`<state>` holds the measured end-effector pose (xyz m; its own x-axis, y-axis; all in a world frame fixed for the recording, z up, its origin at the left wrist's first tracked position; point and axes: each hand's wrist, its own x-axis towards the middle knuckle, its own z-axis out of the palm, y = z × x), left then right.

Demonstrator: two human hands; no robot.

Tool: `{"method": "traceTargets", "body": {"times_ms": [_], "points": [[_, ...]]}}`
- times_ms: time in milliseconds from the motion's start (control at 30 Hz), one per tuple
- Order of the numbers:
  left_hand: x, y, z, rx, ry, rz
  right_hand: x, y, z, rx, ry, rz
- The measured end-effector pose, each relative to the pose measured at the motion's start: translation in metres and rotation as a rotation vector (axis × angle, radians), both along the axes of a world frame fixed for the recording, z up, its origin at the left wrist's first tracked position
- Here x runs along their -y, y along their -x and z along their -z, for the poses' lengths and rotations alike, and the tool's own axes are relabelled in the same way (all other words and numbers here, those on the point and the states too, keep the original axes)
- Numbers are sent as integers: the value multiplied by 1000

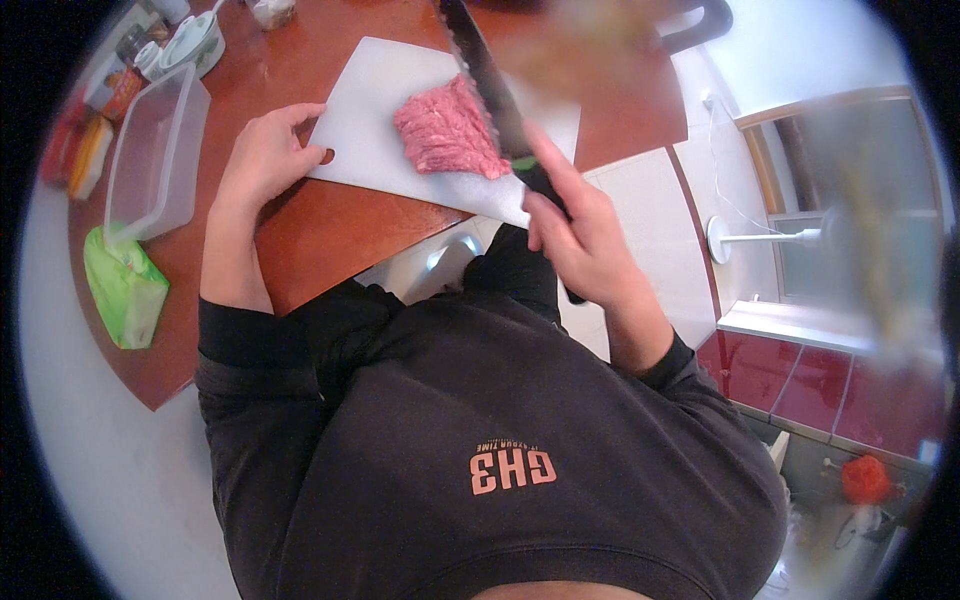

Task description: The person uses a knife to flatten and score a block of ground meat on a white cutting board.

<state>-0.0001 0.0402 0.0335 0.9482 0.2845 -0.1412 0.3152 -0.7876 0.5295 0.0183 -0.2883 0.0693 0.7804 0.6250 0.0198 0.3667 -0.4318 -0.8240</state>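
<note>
My right hand [581,229] grips the dark handle of a kitchen knife [491,86], whose broad blade points away from me over the right edge of the meat. A slab of minced raw meat [446,131], pink and scored with ridges, lies on a white cutting board [364,97]. At the board's left edge is my left hand [270,154], thumb and forefinger apart, the thumb beside the board's small hole and the forefinger touching its rim. Whether the blade touches the meat or hangs just above it cannot be told.
A clear plastic container [154,202] stands on the brown table [360,236] at the left, beside a green packet [124,285]. Behind are a lidded white bowl [196,45], jars and packages. A dark pan handle [701,26] juts over the table's far right edge.
</note>
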Motion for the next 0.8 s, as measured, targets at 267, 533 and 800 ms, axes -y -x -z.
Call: {"method": "traceTargets", "body": {"times_ms": [267, 533, 800], "points": [[-5, 5, 3, 61, 58, 46, -14, -7, -12, 46, 96, -101], [-9, 3, 16, 81, 70, 49, -21, -18, 1, -150, -4, -50], [-2, 4, 2, 60, -39, 42, -19, -11, -4, -389, -237, -104]]}}
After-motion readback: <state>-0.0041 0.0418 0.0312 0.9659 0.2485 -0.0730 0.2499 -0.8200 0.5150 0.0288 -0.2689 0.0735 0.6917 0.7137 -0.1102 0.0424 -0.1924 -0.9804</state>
